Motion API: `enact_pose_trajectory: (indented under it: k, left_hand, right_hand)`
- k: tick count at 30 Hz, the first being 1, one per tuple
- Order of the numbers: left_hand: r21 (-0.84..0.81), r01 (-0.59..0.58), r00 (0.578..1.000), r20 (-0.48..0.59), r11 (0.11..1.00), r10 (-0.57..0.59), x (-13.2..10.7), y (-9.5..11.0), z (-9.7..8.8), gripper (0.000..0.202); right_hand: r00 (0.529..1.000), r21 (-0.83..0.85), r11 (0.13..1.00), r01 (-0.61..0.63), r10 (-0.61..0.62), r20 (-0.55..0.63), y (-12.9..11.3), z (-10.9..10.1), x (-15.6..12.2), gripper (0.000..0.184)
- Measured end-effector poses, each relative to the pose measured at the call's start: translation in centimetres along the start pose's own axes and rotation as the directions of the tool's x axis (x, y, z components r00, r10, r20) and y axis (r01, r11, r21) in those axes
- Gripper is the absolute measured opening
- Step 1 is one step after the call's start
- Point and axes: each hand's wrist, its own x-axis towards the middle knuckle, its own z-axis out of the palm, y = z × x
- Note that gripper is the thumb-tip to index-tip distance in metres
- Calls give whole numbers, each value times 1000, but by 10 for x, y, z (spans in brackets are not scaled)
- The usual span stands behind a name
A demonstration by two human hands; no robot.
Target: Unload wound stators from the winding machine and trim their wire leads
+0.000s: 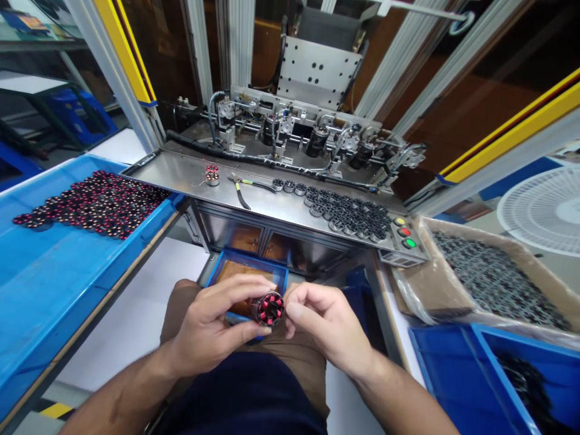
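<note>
the left hand (211, 323), half curled, holds a round black-and-red part (270, 309). the right hand (328, 323) is bunched just beside it; i can't tell what it pinches.

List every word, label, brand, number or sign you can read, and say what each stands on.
No text is legible.
Control box: pale patches on its front, too small to read.
Upper-left blue box: orange patch, too blurred to read.
Wound part in the left hand: no lettering visible.
Floor stripe: yellow and black, no words visible.
</note>
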Motion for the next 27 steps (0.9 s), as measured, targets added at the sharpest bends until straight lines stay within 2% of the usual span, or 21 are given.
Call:
enact_pose_trajectory:
  k: [1,2,3,4,5,6,7,8,9,10,11,12,13,15,16,17,18,20,22,24,27]
  left_hand:
    - [6,1,1000,1,1000,-1,0,1,0,49]
    - [3,8,1000,-3,1000,-8,-1,1,0,49]
    - [-8,20,1000,-7,1000,-20,-2,1,1,49]
    - [-26,38,999,-11,999,-38,-3,1,1,49]
    - [-52,59,998,-14,997,-59,-4,1,1,48]
    - [-83,84,996,-17,993,-85,-5,1,2,47]
    - [-111,112,993,-20,987,-115,-6,1,2,46]
    - [-131,141,989,-20,981,-145,-6,1,2,44]
    - [-145,162,986,-20,976,-166,-7,1,2,43]
    - [-153,170,984,-20,973,-175,-7,0,2,43]
    - [-154,169,984,-20,973,-175,-6,0,1,44]
    - [-152,161,986,-19,975,-165,-6,0,1,44]
    - [-150,145,989,-16,978,-149,-6,0,1,45]
    - [-138,113,993,-5,984,-115,-5,0,0,46]
    - [-123,97,995,2,988,-98,-4,0,0,47]
    - [-102,81,997,7,991,-81,-4,0,0,48]
    - [-79,66,998,11,995,-66,-3,1,0,49]
    - [-32,48,999,10,998,-48,-3,1,1,50]
    - [-2,43,999,3,999,-43,-2,2,1,48]
    - [8,37,999,0,999,-37,-1,3,0,47]
    - [14,21,1000,2,1000,-21,-1,3,0,48]
  right_hand:
    - [999,-59,998,35,-36,-29,0,1,0,24]
    - [990,-173,978,120,-132,-58,0,1,1,21]
    - [959,-330,913,239,-276,-69,0,1,1,15]
    - [890,-501,779,378,-455,-36,1,-1,2,9]
    - [783,-648,575,500,-620,53,3,-3,2,8]
    - [654,-740,338,582,-735,178,5,-6,3,11]
    - [527,-772,118,625,-793,305,7,-8,3,13]
    - [422,-767,-47,640,-813,402,9,-10,3,13]
    - [360,-752,-132,646,-816,453,11,-12,3,13]
    - [354,-752,-124,648,-825,441,11,-13,3,14]
    - [404,-769,-31,639,-837,369,10,-13,2,17]
    - [487,-776,121,619,-834,258,8,-12,1,23]
    - [593,-753,305,582,-794,136,5,-11,0,29]
    - [796,-595,655,465,-603,-42,-2,-10,-2,31]
    - [876,-474,788,393,-477,-66,-4,-10,-3,27]
    - [938,-348,887,304,-342,-53,-6,-10,-3,23]
    - [977,-232,952,198,-210,-28,-7,-10,-3,20]
    - [1000,-87,996,2,-2,7,-7,-9,-3,22]
    - [998,-62,997,-55,55,-14,-6,-8,-2,23]
    - [997,-136,990,22,-32,-71,-5,-5,-2,21]
    - [970,-283,944,167,-208,-122,-6,-3,-3,15]
